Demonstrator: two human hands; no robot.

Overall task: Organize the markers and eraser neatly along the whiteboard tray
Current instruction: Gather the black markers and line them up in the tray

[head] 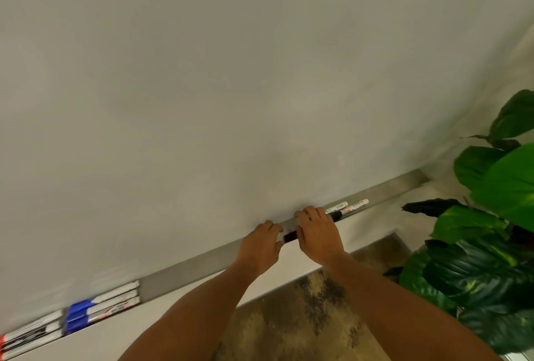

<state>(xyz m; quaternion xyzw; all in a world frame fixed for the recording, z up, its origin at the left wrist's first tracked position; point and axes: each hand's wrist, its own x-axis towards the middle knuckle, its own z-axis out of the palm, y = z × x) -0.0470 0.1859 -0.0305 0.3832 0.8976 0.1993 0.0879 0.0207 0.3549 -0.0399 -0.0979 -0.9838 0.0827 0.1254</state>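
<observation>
You are gripping a black marker (291, 236) with your curled right hand (316, 235) at the tray (185, 269), centre frame; your left hand (260, 246) is pinching its cap end. Blue-capped markers (101, 307) are lying in the tray at lower left, two more markers (351, 206) right of centre; labels are blurring beyond reading.

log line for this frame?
right hand: grips black marker | left hand: at tray | blue markers: grouped left

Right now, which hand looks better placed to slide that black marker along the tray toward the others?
The right hand: its fingers already curl over the black marker on the tray. The left hand only nears its black end.
</observation>
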